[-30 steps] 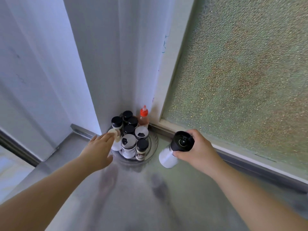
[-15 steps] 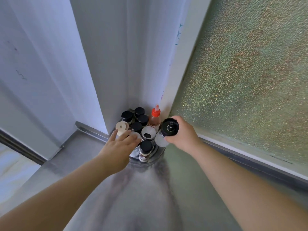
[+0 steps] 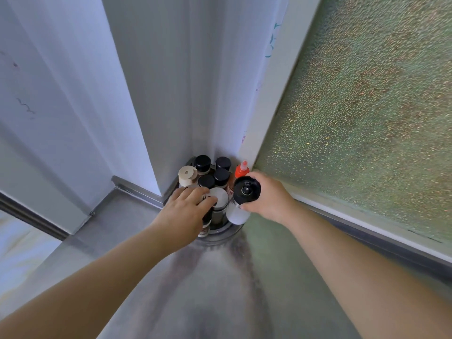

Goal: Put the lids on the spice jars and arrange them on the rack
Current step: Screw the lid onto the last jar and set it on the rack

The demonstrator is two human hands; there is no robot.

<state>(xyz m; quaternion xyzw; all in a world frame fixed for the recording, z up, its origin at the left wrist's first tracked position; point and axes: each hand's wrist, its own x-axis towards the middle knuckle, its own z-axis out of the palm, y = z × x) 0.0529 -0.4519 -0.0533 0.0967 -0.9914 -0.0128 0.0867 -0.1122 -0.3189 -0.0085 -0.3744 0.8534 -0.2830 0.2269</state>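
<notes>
A round metal rack [image 3: 221, 231] stands in the corner of the steel counter, packed with several spice jars. Most have black lids [image 3: 202, 161], one has a beige lid [image 3: 187, 173], one a white top [image 3: 219, 195]. My right hand [image 3: 267, 196] grips a white jar with a black lid [image 3: 241, 203] and holds it at the rack's right edge. My left hand [image 3: 182, 214] lies over the jars at the rack's front left, fingers curled on a jar top; the jar under it is mostly hidden.
A red-capped squeeze bottle [image 3: 242, 170] stands behind the rack by the window frame. White walls close the corner to the left and back. Frosted glass [image 3: 367, 118] runs along the right. The steel counter [image 3: 208, 289] stretches toward me.
My right hand has carried the white jar from the counter to the rack's right edge. My left hand has slid rightward over the front jars. The camera has come closer.
</notes>
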